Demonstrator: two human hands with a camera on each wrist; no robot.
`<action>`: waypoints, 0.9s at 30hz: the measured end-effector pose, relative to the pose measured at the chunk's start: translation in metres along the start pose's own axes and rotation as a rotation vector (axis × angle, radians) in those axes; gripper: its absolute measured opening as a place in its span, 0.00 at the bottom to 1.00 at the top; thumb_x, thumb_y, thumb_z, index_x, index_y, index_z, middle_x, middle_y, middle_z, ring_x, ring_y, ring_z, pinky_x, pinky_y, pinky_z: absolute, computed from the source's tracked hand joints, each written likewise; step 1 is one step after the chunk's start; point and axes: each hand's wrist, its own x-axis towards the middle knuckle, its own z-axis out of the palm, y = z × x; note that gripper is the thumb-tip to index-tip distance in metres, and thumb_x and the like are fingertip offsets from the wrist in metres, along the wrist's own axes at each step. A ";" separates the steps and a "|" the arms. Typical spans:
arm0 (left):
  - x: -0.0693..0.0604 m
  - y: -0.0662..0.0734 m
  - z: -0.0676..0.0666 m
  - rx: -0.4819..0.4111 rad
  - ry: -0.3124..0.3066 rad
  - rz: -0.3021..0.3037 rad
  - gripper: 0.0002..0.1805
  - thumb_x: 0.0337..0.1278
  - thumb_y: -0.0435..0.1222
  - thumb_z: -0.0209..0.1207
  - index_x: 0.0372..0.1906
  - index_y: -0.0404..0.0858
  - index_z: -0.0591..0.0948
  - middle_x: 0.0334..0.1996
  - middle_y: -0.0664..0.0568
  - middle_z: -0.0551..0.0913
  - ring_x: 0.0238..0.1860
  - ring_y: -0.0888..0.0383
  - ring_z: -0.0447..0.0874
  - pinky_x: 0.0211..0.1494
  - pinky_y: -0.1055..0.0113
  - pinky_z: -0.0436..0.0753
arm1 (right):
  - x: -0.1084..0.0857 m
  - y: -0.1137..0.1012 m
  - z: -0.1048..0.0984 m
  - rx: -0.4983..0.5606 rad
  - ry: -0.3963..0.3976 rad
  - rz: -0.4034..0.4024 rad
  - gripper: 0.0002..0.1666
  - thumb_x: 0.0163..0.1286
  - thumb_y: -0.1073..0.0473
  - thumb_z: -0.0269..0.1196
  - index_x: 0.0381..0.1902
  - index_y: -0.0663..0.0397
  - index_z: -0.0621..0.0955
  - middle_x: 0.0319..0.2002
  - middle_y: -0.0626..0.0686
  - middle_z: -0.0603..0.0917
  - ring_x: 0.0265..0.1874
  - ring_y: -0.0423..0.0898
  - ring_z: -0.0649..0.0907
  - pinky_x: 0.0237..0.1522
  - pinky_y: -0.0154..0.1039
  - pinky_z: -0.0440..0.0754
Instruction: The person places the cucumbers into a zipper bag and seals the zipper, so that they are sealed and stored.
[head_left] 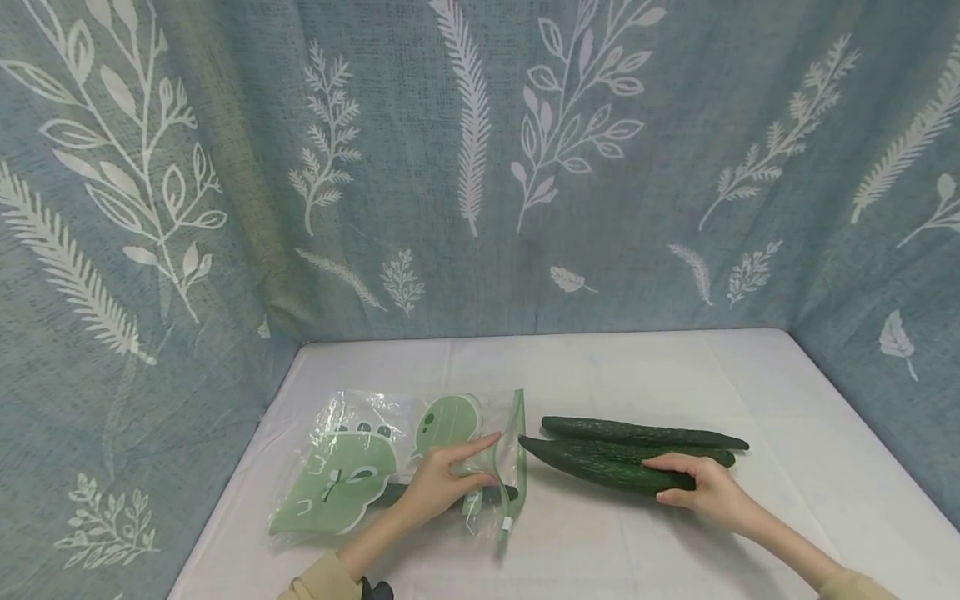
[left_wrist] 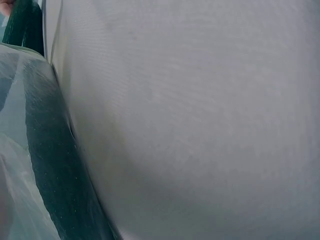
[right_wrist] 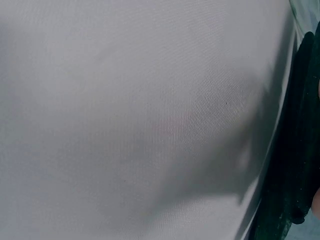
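Note:
A clear zip bag (head_left: 375, 454) with green cartoon printing lies flat on the left, its green-edged mouth facing right. One cucumber (left_wrist: 60, 165) is inside it, seen through the plastic. My left hand (head_left: 442, 479) rests on the bag near the mouth, index finger and thumb spread apart. To the right, my right hand (head_left: 697, 487) grips the front cucumber (head_left: 592, 467) around its right part, fingers over the top and thumb at the near side. Behind it lies another cucumber (head_left: 637, 432); a further cucumber end (head_left: 726, 457) shows between them. The gripped one's left tip is close to the bag mouth.
A white cloth (head_left: 600, 550) covers the table. Blue-green curtains (head_left: 510, 275) with white leaf patterns hang behind and at both sides. A white slider (head_left: 507, 523) sits at the near end of the bag's zip. A small black object (head_left: 381, 591) shows by the left sleeve.

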 end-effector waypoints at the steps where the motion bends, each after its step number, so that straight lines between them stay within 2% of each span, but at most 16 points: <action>1: 0.000 0.005 -0.002 0.000 0.003 0.002 0.30 0.42 0.34 0.69 0.56 0.33 0.78 0.55 0.44 0.80 0.56 0.45 0.80 0.60 0.58 0.81 | 0.000 -0.001 0.001 -0.005 -0.001 0.006 0.26 0.56 0.54 0.69 0.53 0.58 0.80 0.50 0.61 0.84 0.50 0.25 0.77 0.45 0.28 0.83; 3: -0.001 0.015 -0.005 -0.001 0.008 0.005 0.29 0.40 0.30 0.69 0.55 0.29 0.78 0.54 0.41 0.80 0.55 0.44 0.80 0.59 0.58 0.81 | 0.000 -0.003 0.003 -0.011 -0.006 0.023 0.27 0.57 0.54 0.69 0.53 0.58 0.80 0.51 0.60 0.83 0.50 0.31 0.80 0.45 0.30 0.84; 8: -0.004 0.015 -0.006 -0.006 0.015 0.019 0.29 0.39 0.29 0.69 0.54 0.29 0.78 0.54 0.41 0.80 0.55 0.44 0.79 0.59 0.58 0.81 | 0.000 -0.008 0.008 -0.042 -0.012 0.044 0.27 0.57 0.54 0.69 0.54 0.59 0.79 0.52 0.60 0.83 0.51 0.53 0.82 0.47 0.38 0.85; 10: -0.005 0.015 -0.007 -0.012 0.012 0.020 0.29 0.40 0.29 0.69 0.54 0.29 0.78 0.55 0.41 0.80 0.56 0.44 0.79 0.59 0.58 0.80 | 0.000 -0.010 0.010 -0.046 -0.014 0.044 0.27 0.57 0.55 0.69 0.54 0.59 0.79 0.52 0.60 0.83 0.51 0.57 0.81 0.47 0.39 0.86; 15: -0.006 0.016 -0.008 -0.020 0.014 0.029 0.29 0.40 0.29 0.69 0.55 0.29 0.78 0.55 0.42 0.80 0.56 0.44 0.79 0.60 0.58 0.80 | 0.001 -0.015 0.015 -0.036 -0.017 0.045 0.26 0.57 0.55 0.69 0.54 0.58 0.80 0.51 0.60 0.83 0.50 0.57 0.81 0.47 0.37 0.85; 22: -0.006 0.015 -0.007 -0.020 0.020 0.049 0.29 0.40 0.29 0.69 0.54 0.29 0.78 0.54 0.41 0.80 0.56 0.44 0.79 0.60 0.58 0.80 | 0.006 -0.018 0.020 -0.044 -0.011 0.020 0.26 0.57 0.56 0.69 0.53 0.58 0.80 0.51 0.60 0.84 0.50 0.58 0.81 0.46 0.45 0.85; 27: -0.006 0.015 -0.007 -0.024 0.018 0.045 0.29 0.40 0.29 0.69 0.55 0.29 0.78 0.54 0.41 0.80 0.56 0.44 0.79 0.60 0.59 0.80 | 0.010 -0.021 0.024 -0.051 -0.022 0.052 0.26 0.57 0.57 0.69 0.54 0.56 0.80 0.51 0.58 0.84 0.52 0.59 0.80 0.48 0.46 0.85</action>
